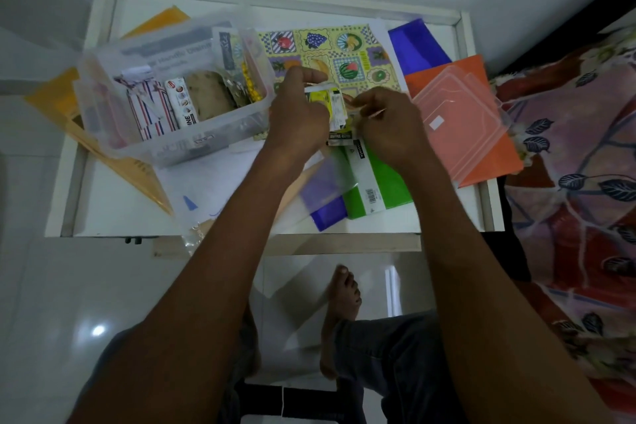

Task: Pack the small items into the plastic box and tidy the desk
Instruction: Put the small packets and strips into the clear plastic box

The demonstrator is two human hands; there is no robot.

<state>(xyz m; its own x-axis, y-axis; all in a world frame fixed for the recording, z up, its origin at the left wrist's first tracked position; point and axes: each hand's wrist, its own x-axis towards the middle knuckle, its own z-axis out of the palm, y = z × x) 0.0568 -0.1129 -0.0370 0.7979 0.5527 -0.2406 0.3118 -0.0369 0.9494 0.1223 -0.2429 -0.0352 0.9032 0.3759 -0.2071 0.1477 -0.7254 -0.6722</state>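
While both hands pinch small packets (pixel 335 107), the box (pixel 179 148) shows "NE".

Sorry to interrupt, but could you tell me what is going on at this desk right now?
A person is packing small items. Both the left hand and the right hand hold a bundle of small packets just right of the open plastic box, which already holds several packs. Its lid lies on an orange folder; papers cover the desk.
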